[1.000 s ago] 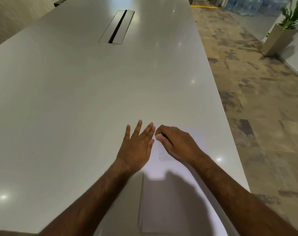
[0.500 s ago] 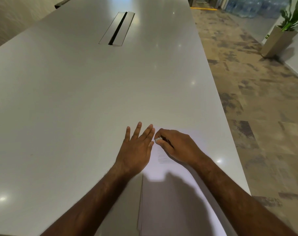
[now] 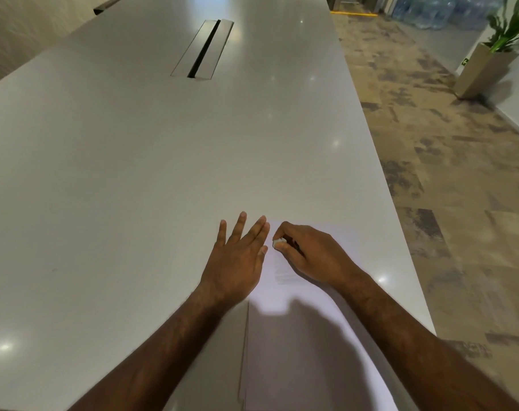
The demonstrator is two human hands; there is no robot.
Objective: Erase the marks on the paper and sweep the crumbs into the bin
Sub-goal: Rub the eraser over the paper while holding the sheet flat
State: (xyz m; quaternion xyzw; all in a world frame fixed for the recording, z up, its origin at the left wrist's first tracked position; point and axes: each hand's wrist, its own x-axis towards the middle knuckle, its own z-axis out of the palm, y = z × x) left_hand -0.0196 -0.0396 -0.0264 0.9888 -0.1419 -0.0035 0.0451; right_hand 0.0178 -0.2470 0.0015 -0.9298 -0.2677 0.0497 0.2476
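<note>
A white sheet of paper (image 3: 296, 345) lies on the grey table (image 3: 133, 173) near its right edge. Faint grey pencil marks (image 3: 283, 274) show on the sheet's upper left part. My right hand (image 3: 308, 253) is closed on a small white eraser (image 3: 279, 241), which presses on the paper near its top left corner. My left hand (image 3: 237, 259) lies flat with fingers spread, partly on the paper's left edge and partly on the table. No bin is in view, and I cannot make out any crumbs.
A metal cable slot (image 3: 204, 48) is set into the table far ahead. The table's right edge drops to a patterned floor (image 3: 445, 161). A planter with a green plant (image 3: 483, 69) stands by the wall at the far right.
My right hand with the eraser has shifted slightly down and toward me on the paper, a small rubbing move. My left hand stays flat in place.
</note>
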